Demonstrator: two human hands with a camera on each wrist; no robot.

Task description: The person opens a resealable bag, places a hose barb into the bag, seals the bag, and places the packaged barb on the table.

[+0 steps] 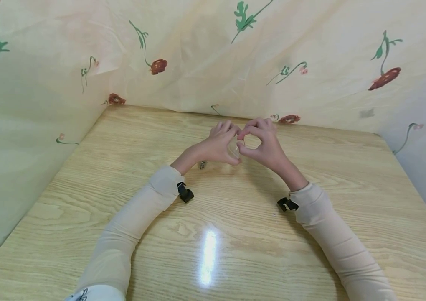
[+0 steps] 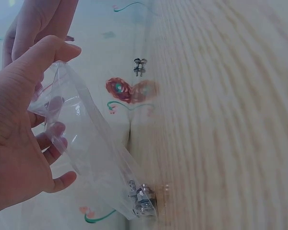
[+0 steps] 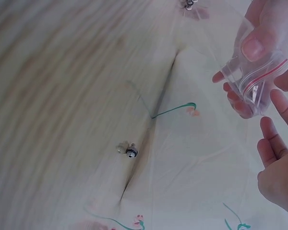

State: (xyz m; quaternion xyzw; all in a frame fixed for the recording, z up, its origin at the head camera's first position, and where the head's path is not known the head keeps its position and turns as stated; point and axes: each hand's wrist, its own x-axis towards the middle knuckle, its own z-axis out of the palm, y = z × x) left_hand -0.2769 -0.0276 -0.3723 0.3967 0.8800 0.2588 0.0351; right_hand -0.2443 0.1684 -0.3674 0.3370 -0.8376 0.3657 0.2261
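My left hand (image 1: 220, 144) grips a clear plastic zip bag (image 2: 93, 132), thumb on one side and fingers on the other. Small metal fittings (image 2: 143, 199) are gathered in the bag's bottom corner, down near the table. My right hand (image 1: 263, 144) pinches the bag at its mouth, by the red zip strip (image 3: 265, 76), with index finger and thumb curled into a ring. The two hands nearly meet in the head view. A separate small metal fitting (image 3: 131, 151) stands on the table, apart from the bag.
The light wood-grain table (image 1: 243, 246) carries a bright reflection near its front. Cream cloth with flowers (image 1: 198, 54) hangs behind the table and along its sides. Black straps (image 1: 185, 193) sit at both wrists, over beige sleeves (image 1: 122, 225).
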